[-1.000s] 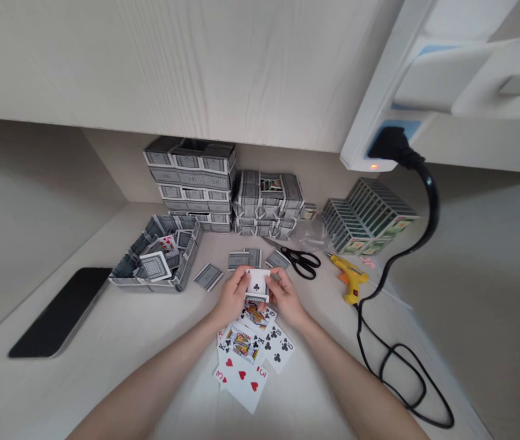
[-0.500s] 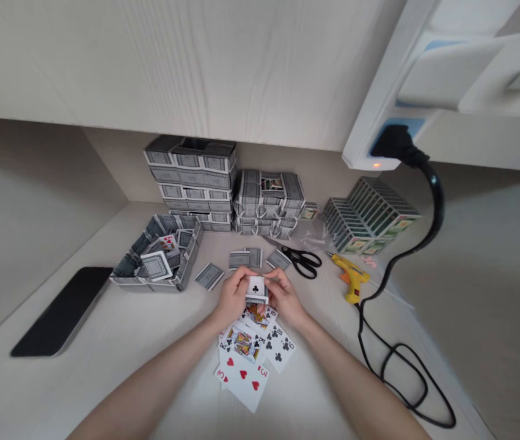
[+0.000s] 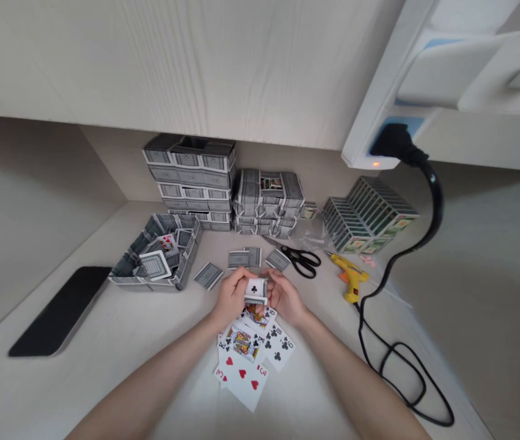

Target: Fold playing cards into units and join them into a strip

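A folded playing card (image 3: 254,288) with a club on its inner face is held up at the middle of the desk. Its far and near edges are bent, and the near flap shows the grey patterned back. My left hand (image 3: 232,298) is closed on the card's left side, thumb on top. My right hand (image 3: 286,298) is curled around the right side, with fingertips beneath and against the card. Just below lie several face-up cards, among them a king of clubs (image 3: 242,343) and a three of hearts (image 3: 241,377).
Beyond my hands are face-down cards (image 3: 208,276), black scissors (image 3: 304,261) and a yellow glue gun (image 3: 354,278) with its looping cable. A card-built box (image 3: 150,282) and a black phone (image 3: 60,311) lie left. Card-built blocks (image 3: 190,177) and stacked card packs (image 3: 369,211) stand behind.
My right thumb and fingers have shifted off the card's far right corner, uncovering more of its right edge. My left hand keeps its hold.
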A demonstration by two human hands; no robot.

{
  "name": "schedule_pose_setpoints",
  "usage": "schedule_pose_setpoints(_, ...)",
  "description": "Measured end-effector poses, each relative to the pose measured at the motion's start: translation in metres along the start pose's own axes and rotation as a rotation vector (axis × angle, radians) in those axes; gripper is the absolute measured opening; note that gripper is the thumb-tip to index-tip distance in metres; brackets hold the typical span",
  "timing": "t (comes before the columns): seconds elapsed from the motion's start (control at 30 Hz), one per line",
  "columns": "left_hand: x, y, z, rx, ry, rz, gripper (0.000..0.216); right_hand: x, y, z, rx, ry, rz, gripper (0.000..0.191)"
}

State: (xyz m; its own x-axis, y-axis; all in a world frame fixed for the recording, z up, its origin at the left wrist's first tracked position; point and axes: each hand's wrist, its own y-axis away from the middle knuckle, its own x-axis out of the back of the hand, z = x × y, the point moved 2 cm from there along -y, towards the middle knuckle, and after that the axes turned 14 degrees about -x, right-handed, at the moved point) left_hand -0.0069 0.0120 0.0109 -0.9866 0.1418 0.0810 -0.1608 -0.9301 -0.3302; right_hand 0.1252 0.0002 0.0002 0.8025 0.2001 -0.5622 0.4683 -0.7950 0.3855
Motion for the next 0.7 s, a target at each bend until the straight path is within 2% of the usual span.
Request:
schedule_pose_setpoints(0.17,0.0001,0.0018,-0.0005,-0.056,-0.033,-0.080,0.018,0.0000,-0.0026,0.0004,-0.105,0.111,-0.062,0.040)
schedule_pose_setpoints(0.37,-0.0003,0.0028,0.0023,-0.049,0.000,-0.127,0.017,0.0041,-0.0022,0.0003,-0.120,0.166,-0.156,0.039)
schedule_pose_setpoints(0.5,0.0012,0.0034,0.0023,-0.081,0.070,-0.179,0.016,0.0058,-0.0026,0.0019,-0.092,0.174,-0.159,0.038)
schedule_pose_setpoints(0.6,0.0034,0.0021,0.0012,-0.137,0.052,-0.151,0.015,0.0061,-0.0042,0.0039,-0.048,0.172,-0.119,0.037)
schedule_pose_setpoints(0.7,0.0047,-0.0004,-0.0011,-0.120,-0.039,-0.064,0.017,0.0057,-0.0065,0.0054,0.018,0.162,-0.062,0.037)
